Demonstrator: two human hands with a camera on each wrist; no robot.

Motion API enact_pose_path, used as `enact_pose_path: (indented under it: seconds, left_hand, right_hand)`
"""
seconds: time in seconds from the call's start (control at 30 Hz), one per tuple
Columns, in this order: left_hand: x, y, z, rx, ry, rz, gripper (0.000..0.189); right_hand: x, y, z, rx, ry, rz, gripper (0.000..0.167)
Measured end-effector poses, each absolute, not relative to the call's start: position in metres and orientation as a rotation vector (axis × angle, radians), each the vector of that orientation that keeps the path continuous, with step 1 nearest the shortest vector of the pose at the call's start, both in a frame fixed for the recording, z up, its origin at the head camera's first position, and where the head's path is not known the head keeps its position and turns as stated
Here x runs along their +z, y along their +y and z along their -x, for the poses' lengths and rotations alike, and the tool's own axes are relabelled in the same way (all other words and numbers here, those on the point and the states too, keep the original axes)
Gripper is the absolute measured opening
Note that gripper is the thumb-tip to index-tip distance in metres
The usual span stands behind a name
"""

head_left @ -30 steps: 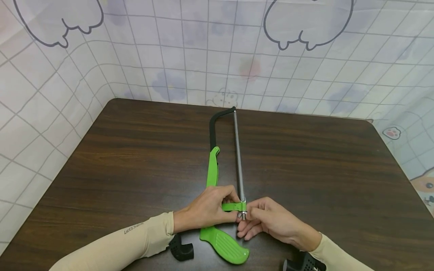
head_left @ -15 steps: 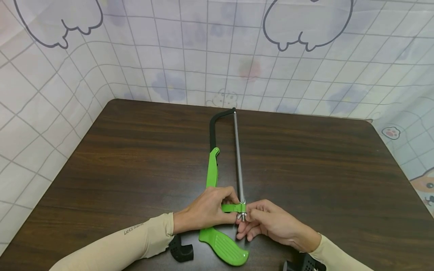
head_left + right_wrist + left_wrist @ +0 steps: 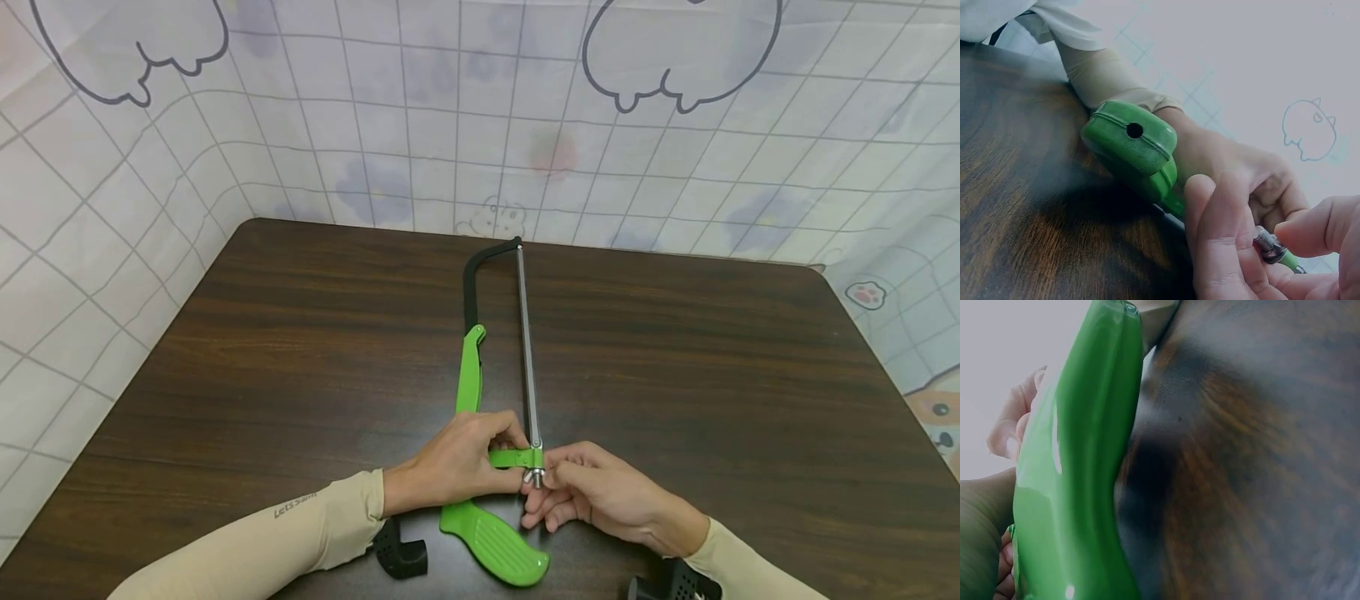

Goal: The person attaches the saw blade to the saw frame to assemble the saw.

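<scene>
A hacksaw (image 3: 470,367) lies lengthwise on the table in the head view, with a green handle, black front frame and silver blade (image 3: 528,350). My left hand (image 3: 453,467) reaches over the green frame, gripping it around the short bracket (image 3: 517,458) at the blade's near end. At that end sits a silver wing nut (image 3: 534,477) on a threaded bolt. My right hand (image 3: 611,496) pinches the wing nut between thumb and fingers. The right wrist view has the bolt (image 3: 1266,240) between the fingers; the handle's butt (image 3: 1132,140) shows its hole. Green handle (image 3: 1085,444) fills the left wrist view.
The dark wood table (image 3: 712,358) spreads around the saw. Behind it hangs a patterned grid cloth (image 3: 420,125). Black wrist devices sit under both forearms, one near the left sleeve (image 3: 405,558) and another by the right sleeve (image 3: 675,583).
The wing nut stands at a slightly different angle, with a wing now showing on its left. My right hand has dropped slightly; my left hand and the saw hold nearly the same place.
</scene>
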State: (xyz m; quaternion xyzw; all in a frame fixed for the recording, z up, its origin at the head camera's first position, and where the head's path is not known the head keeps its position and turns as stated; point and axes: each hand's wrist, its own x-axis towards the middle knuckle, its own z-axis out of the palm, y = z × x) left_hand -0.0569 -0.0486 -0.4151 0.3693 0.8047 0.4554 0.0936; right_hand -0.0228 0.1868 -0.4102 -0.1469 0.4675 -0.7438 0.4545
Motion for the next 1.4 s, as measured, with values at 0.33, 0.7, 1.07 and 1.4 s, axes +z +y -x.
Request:
enact_pose_path:
  seconds: [0.33, 0.7, 1.07, 1.4]
  left_hand:
    - [-0.4161, -0.0477, 0.0587, 1.393, 2.388, -1.115, 0.021]
    - [-0.416, -0.0499, 0.0604, 1.421, 2.405, -1.082, 0.021]
    - [-0.4162, -0.0507, 0.06, 1.419, 2.399, -1.081, 0.02]
    - [-0.4147, -0.0485, 0.0604, 1.391, 2.382, -1.057, 0.02]
  right_hand:
    - [-0.4124, 0.1866, 0.023, -1.885, 1.103, 0.377, 0.027]
    - [-0.4165, 0.1805, 0.0189, -1.955, 1.094, 0.358, 0.029]
    - [-0.4178, 0.1777, 0.016, -1.976, 1.104, 0.357, 0.028]
    - [-0.4154, 0.1824, 0.0196, -1.938, 1.075, 0.36, 0.026]
